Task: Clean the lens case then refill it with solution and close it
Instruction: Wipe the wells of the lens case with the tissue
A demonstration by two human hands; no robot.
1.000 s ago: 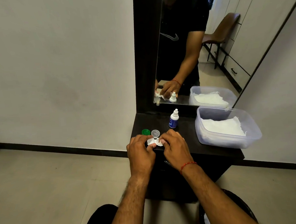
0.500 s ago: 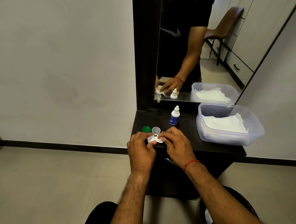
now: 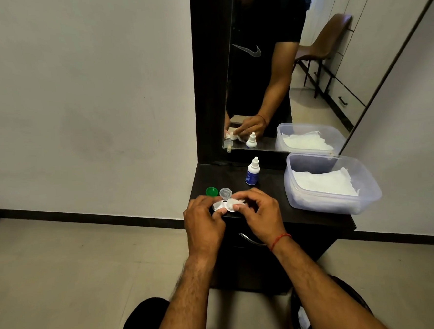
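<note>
My right hand [image 3: 258,212] opened up at centre frame, its fingers lifting off the lens case [image 3: 222,206] and baring a white tissue [image 3: 236,202] on it. My left hand [image 3: 204,219] slid its thumb onto the case's near edge.

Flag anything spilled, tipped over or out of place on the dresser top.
Nothing stands out. The solution bottle stands upright and capped, the green cap and clear cap lie side by side behind the lens case, and no spill is visible on the dresser top.
</note>
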